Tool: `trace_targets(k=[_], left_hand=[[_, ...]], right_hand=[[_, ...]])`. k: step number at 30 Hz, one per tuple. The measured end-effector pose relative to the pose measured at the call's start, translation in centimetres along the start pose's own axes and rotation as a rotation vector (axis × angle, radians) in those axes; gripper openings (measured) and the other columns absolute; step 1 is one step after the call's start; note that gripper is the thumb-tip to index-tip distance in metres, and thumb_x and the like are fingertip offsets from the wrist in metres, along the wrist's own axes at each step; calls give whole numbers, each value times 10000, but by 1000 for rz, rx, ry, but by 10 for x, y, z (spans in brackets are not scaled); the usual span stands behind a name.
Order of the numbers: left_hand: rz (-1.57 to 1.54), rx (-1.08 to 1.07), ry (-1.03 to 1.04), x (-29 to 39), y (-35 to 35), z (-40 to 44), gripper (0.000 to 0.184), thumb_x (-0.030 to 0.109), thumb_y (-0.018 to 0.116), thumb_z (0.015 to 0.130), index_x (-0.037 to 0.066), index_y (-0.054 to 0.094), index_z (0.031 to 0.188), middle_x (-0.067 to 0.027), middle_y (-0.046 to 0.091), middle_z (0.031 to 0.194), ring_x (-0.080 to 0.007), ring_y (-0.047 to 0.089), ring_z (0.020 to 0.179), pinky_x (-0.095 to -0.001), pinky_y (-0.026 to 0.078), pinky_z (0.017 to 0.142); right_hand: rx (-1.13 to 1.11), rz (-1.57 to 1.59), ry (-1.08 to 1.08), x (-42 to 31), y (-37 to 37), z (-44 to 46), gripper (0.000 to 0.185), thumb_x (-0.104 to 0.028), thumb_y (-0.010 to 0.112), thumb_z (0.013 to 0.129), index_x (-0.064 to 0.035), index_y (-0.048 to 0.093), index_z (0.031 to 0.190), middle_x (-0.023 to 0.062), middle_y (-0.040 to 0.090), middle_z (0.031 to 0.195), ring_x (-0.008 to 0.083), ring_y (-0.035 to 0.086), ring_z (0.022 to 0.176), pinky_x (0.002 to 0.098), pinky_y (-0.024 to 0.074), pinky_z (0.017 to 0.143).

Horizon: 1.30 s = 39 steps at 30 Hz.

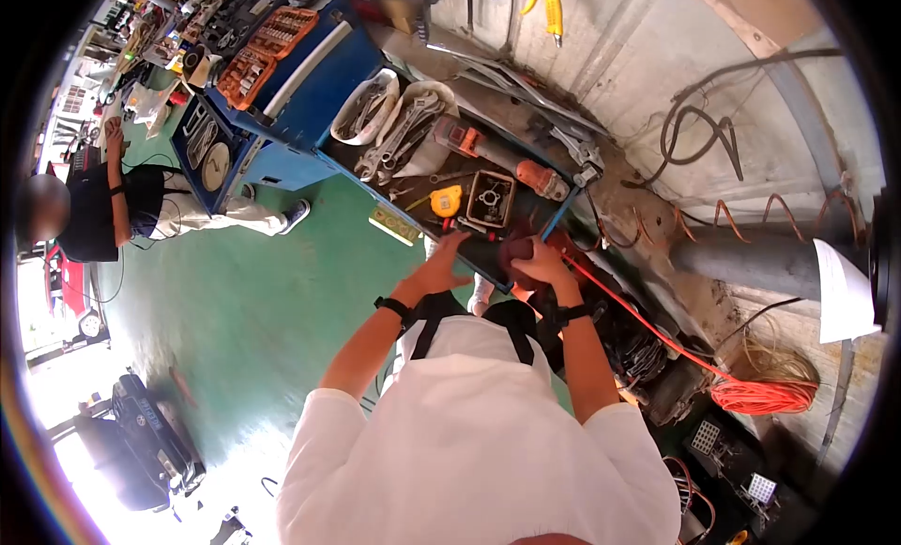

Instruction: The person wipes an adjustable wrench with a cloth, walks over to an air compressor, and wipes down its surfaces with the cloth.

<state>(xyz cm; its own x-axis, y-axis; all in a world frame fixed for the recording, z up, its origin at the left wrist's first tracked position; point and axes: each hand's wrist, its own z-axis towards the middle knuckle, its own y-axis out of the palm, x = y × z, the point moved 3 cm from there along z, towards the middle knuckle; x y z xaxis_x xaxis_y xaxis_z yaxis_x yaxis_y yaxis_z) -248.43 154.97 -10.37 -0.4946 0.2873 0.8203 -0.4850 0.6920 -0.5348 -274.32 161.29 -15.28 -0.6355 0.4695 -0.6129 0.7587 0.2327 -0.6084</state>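
My left hand (437, 267) is at the near edge of a blue workbench tray (353, 174), fingers spread, with nothing visible in it. To its right, my right hand (541, 261) is closed on a dark maroon, soft-looking bundle (515, 252) at the tray's near right corner; its exact kind is unclear. Just beyond my hands lie a yellow tape measure (445, 201) and a square metal box (491, 199) with a round part inside. Farther back is a red and grey power tool (488, 149). White tubs hold several wrenches (413, 124).
A person (113, 202) in a dark shirt stands at left, beside a blue tool cabinet (291, 160) topped by an orange socket set (267, 57). An orange hose (648, 320) runs from the tray to a coil along the right wall. Green floor (272, 291) lies to the left.
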Motion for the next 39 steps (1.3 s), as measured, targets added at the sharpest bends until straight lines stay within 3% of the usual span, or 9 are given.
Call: trace_targets(k=[4,10,14,16,18,20,22,33,39], left_hand=[[-282,-498,-96,12,5,21,974,312,838,723,70,268,1473,-192,458,1388,-328,475,1271,-415,360,1096],[-895,-437,-102,22,-13,54,479,125,713,867,23,484,1275,-77,594,1230,-154,529,1164,-348,435,1012],[-768,-625,8,15,-34,84,463,150,695,867,25,498,1266,-118,601,1215,-226,557,1151,-362,444,980],[10,-698,38,10,-63,88,570,230,693,866,51,457,1354,-174,604,1221,-294,585,1120,-396,455,951],[-155,-605,218,-11,-83,101,576,263,665,854,65,465,1356,-212,606,1194,-357,596,1078,-415,474,911],[169,-382,-136,-48,-99,126,556,219,633,845,74,471,1357,-206,636,1138,-370,610,1041,-443,485,892],[88,150,-75,-49,-125,127,441,238,574,835,105,583,1256,-212,667,1044,-413,629,952,-503,511,830],[-78,158,-187,-90,-148,131,464,100,603,811,33,555,1268,-261,636,1073,-421,607,994,-471,492,872],[-180,202,-180,-105,-135,118,534,50,631,792,7,508,1310,-266,611,1146,-422,593,1039,-457,488,895]], right_hand=[[-196,206,-263,-89,-26,-21,705,-413,719,820,-35,397,1320,237,640,1038,324,669,938,390,516,815],[102,451,-171,-107,-26,-7,589,-280,677,895,-77,363,1351,233,640,1057,332,653,985,396,517,825],[17,381,-5,-118,-43,12,602,-314,688,871,-74,369,1322,217,655,1019,308,675,919,426,534,769],[-2,358,-19,-129,-51,16,591,-270,705,848,-74,365,1289,207,653,970,322,674,862,436,530,737],[146,55,14,-125,-60,32,617,-216,726,813,-71,350,1280,207,639,933,359,661,833,442,522,722],[261,95,-11,-121,-67,60,607,-209,750,776,-55,378,1231,199,614,911,397,633,850,460,504,739],[444,-5,-169,-137,-80,73,553,-225,760,763,-44,425,1163,195,592,947,415,610,899,477,486,774],[391,-706,-370,-274,-15,197,547,-304,826,693,-113,507,1095,128,528,1104,395,561,968,515,491,732],[355,-482,-322,-247,-18,243,553,-332,816,684,-102,545,1106,178,547,1061,410,582,923,511,502,769]])
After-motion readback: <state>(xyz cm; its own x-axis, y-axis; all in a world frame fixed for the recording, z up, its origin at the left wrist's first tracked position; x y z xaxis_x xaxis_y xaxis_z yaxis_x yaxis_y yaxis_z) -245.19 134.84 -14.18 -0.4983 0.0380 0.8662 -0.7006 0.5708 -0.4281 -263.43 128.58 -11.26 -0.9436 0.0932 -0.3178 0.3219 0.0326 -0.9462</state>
